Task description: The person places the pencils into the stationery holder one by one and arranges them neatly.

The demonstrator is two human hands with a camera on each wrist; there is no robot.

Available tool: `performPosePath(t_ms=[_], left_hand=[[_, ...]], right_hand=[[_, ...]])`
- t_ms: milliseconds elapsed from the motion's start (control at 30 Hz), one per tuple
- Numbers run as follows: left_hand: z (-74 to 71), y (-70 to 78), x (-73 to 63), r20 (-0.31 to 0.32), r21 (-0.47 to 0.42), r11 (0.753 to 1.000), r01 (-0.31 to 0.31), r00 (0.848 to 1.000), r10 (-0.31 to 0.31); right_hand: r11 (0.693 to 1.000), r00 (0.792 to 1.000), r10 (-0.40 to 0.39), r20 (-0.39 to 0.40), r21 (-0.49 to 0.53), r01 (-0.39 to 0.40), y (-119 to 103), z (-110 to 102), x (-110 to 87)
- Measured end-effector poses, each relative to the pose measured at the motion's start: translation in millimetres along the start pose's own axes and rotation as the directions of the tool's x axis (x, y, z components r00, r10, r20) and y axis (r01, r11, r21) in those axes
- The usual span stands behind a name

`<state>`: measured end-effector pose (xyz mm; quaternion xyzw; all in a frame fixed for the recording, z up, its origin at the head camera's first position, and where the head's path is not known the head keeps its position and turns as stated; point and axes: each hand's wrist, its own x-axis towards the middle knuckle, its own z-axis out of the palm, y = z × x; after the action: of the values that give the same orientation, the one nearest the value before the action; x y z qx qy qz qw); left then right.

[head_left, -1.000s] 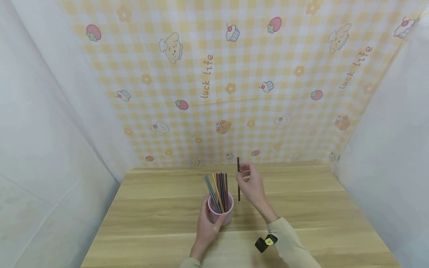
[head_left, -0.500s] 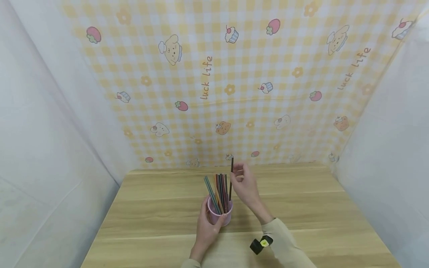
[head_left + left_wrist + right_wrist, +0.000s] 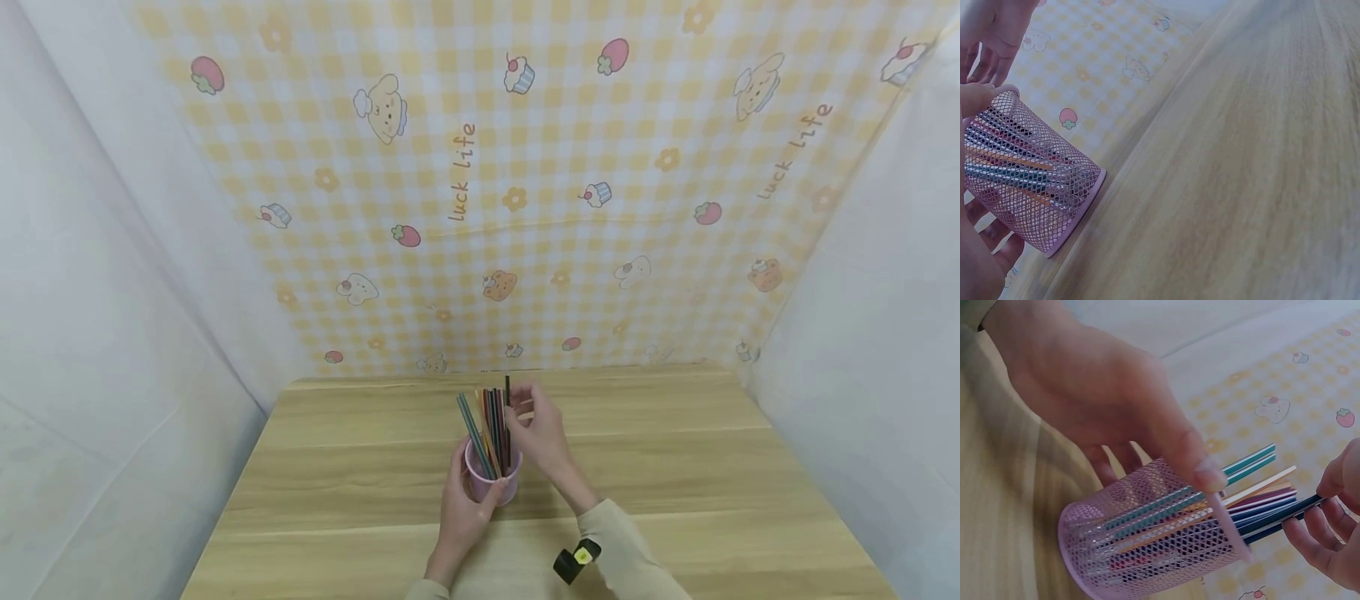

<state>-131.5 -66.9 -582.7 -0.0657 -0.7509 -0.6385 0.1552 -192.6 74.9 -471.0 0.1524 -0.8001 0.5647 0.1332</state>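
My left hand (image 3: 463, 518) grips a pink mesh pencil cup (image 3: 507, 493) that stands upright on the table, thumb at its rim. Several colored pencils (image 3: 1250, 465) lean inside it, teal ones to the left, then orange, red and dark ones. Between thumb and fingers, my right hand (image 3: 543, 432) pinches a dark pencil (image 3: 507, 383) near its upper part. That pencil stands nearly vertical at the cup's right side, its lower end inside the rim. In the left wrist view, pencil ends show through the mesh (image 3: 1054, 162).
The wooden table (image 3: 337, 467) spreads around the cup. Behind it hangs a yellow checked cloth (image 3: 555, 233) with cartoon prints, and white cloth walls (image 3: 112, 333) close in both sides. A black device (image 3: 576, 561) is strapped at my right wrist.
My right hand has moved left and then down, bringing the dark pencil from beside the cup to inside its rim. The left hand and cup have stayed in place.
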Motion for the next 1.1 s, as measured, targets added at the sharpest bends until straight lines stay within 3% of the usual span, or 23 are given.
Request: performPosePath(t_ms=[300, 600, 833, 1100], left_hand=[[-0.3, 2.7, 1.3, 0.000, 0.007, 1.000, -0.019, 1.000, 0.019], [-1.4, 3.8, 2.8, 0.002, -0.001, 0.999, -0.033, 0.999, 0.033], [-7.1, 6.3, 3.5, 0.039, 0.012, 1.000, 0.013, 0.999, -0.014], [-16.0, 9.5, 3.0, 0.123, 0.102, 0.993, 0.056, 0.990, -0.069]], right_hand=[[0.998, 0.999, -0.031, 0.014, -0.050, 0.032, 9.8, 6.1, -7.5], [0.999, 1.000, -0.005, -0.010, -0.041, 0.005, 15.1, 2.9, -8.3], [0.999, 0.999, 0.032, -0.022, -0.029, -0.033, 17.9, -1.1, -9.8], [0.997, 0.997, 0.050, -0.052, -0.062, -0.054, 25.4, -8.3, -8.9]])
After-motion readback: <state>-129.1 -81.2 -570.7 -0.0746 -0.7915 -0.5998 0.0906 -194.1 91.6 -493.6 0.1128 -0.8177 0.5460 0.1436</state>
